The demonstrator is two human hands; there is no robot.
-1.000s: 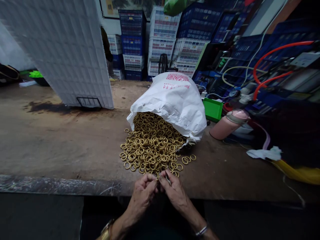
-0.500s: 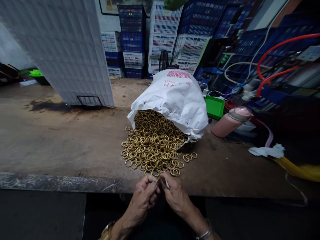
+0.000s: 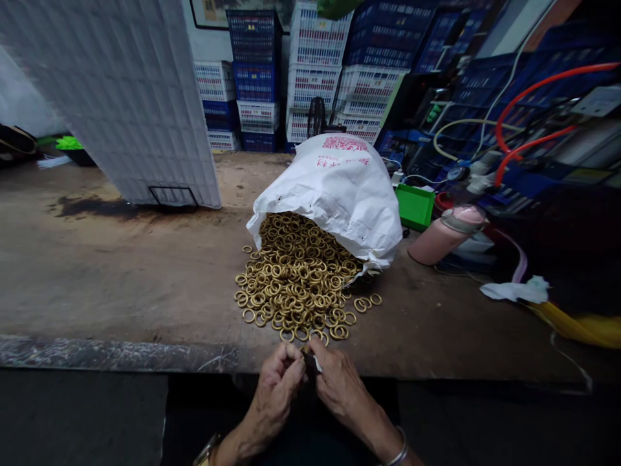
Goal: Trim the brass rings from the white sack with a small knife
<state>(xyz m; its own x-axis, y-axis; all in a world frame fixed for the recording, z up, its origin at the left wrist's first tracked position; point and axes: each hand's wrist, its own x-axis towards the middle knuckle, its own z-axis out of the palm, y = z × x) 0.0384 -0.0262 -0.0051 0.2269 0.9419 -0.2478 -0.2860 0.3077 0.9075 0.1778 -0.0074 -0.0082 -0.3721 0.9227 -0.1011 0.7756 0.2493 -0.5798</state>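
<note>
In the head view, smooth round brass-coloured rings [image 3: 295, 288] spill from a crumpled woven white sack [image 3: 334, 194] onto the scuffed, stained brown table [image 3: 121, 272]. At its front edge, the left hand [image 3: 277, 378] pinches its fingertips together, contents too hidden to tell; the right hand [image 3: 342, 385] curls around a slim, pale-edged object [image 3: 318, 364].

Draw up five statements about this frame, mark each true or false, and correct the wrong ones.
1. Brass-coloured rings spill from the white sack onto the table. True.
2. The white sack is tied shut. False: it gapes open.
3. The pink bottle is left of the white sack in the picture. False: the pink bottle is on its right.
4. The left hand and right hand are close together. True.
5. The right hand is flat and open. False: it grips a small object, too unclear to name.
</note>
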